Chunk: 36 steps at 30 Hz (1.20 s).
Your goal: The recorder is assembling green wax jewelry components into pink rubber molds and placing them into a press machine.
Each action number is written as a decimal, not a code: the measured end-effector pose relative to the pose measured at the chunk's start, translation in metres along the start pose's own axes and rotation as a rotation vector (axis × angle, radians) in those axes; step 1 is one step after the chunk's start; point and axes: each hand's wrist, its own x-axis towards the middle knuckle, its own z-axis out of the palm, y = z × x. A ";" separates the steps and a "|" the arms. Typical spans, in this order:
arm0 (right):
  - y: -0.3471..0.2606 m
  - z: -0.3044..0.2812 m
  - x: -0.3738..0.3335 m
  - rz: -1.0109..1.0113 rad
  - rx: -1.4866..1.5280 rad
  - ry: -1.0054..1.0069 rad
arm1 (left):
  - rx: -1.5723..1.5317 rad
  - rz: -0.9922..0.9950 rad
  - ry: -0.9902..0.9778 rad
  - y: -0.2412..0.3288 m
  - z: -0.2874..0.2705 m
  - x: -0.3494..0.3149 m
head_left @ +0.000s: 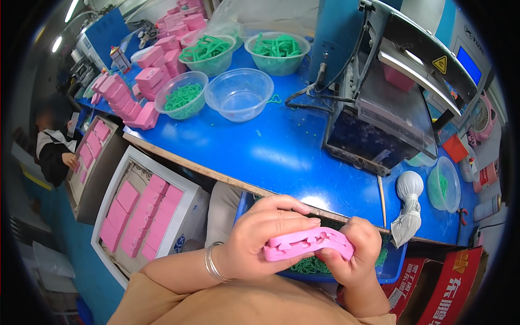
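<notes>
Both hands up close in front of the body, below the counter edge. Left hand wrapped round the left end of a pink moulded strip, fingers curled over the top, thumb underneath; silver bangle on that wrist. Right hand pinches the strip's right end, fingers closed on it. Strip lies roughly level betw. the two hands, notched cut-outs along its upper edge. Just under it a blue bin w/ loose green bits.

On the blue counter: empty clear bowl, three bowls of green pieces around it, stacks of pink blocks to the left, grey press machine to the right, white cloth bundle near the edge. White tray of pink pieces low on the left. Another person sits far left
</notes>
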 end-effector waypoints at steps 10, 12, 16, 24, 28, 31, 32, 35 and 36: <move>0.027 0.008 0.010 0.067 1.080 -0.446 | -0.822 -0.316 -0.150 -0.013 -0.002 -0.006; 0.024 0.010 0.004 0.125 0.922 -0.217 | -0.722 -0.355 -0.139 -0.013 -0.006 -0.007; 0.015 0.007 -0.002 0.150 0.425 0.037 | -0.242 -0.189 -0.025 -0.008 -0.007 -0.001; 0.008 0.018 -0.008 0.281 0.839 0.199 | -0.413 -0.273 -0.032 -0.017 -0.003 0.000; 0.023 0.011 0.000 0.091 1.168 -0.113 | -0.815 -0.317 -0.238 -0.019 -0.008 0.002; 0.012 0.013 -0.004 0.356 1.020 0.111 | -0.751 -0.336 -0.187 -0.016 -0.007 0.001; 0.017 0.006 -0.003 0.328 0.839 0.065 | -0.504 -0.292 -0.209 -0.010 -0.011 0.007; 0.013 -0.001 -0.003 0.106 0.466 0.009 | -0.245 -0.239 -0.199 -0.005 -0.009 0.006; 0.012 -0.002 -0.004 0.106 0.445 0.025 | -0.197 -0.206 -0.177 -0.004 -0.007 0.006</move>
